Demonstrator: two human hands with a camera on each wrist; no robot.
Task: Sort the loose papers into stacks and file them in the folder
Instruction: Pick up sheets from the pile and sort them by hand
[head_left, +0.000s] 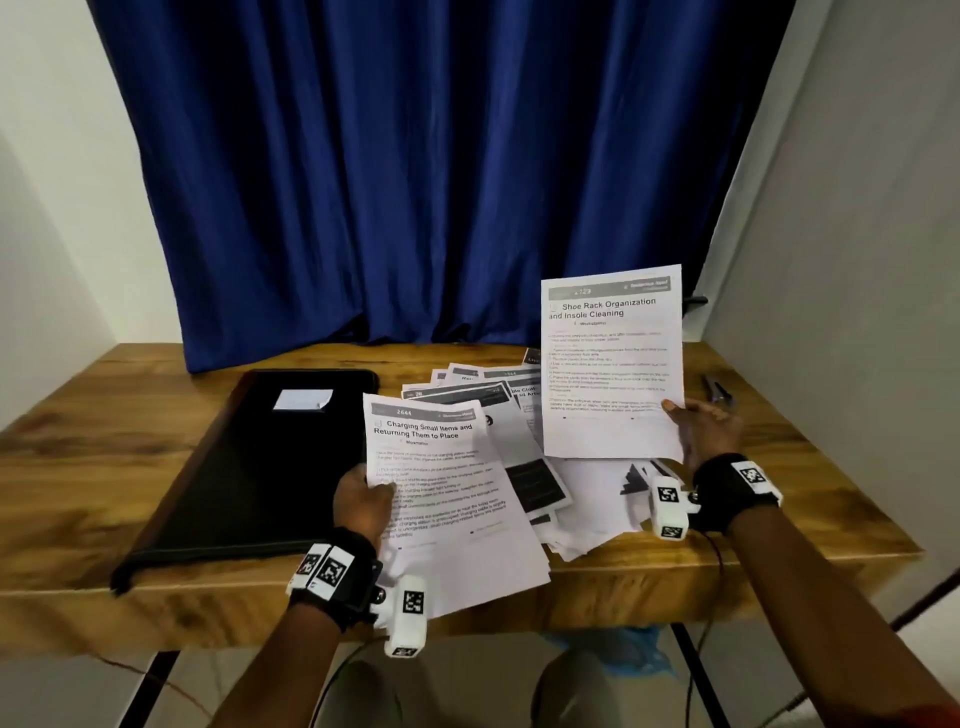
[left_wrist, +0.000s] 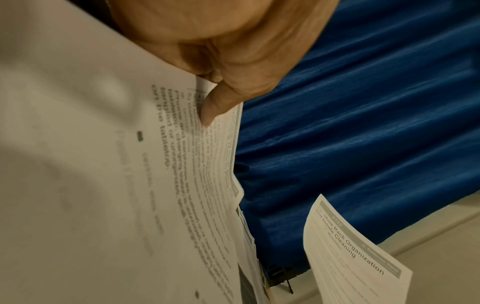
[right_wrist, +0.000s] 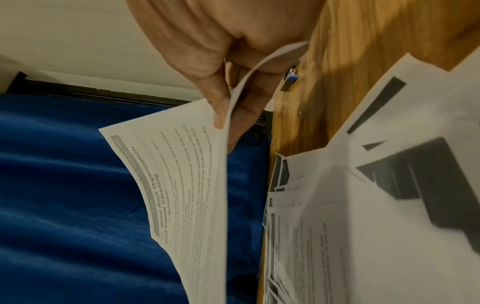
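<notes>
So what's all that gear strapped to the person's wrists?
Both forearms are bare, no sleeves. Each wrist wears a black band: the left wrist band and the right wrist band carry white tiles printed with black square code markers. A small white camera block, also marked, sticks out from each band. A thin dark cable hangs from the right one.

Dim wrist views, seemingly motion-blurred

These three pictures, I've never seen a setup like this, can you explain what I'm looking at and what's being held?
No machine: a person wears one camera on the head and one on each wrist. The head view looks down at a wooden table with a closed black folder and a loose paper pile. The left hand holds a sheet titled Charging Small Items. The right hand holds up the Shoe Rack Organization sheet. The wrist views show fingers pinching each sheet close up.
</notes>
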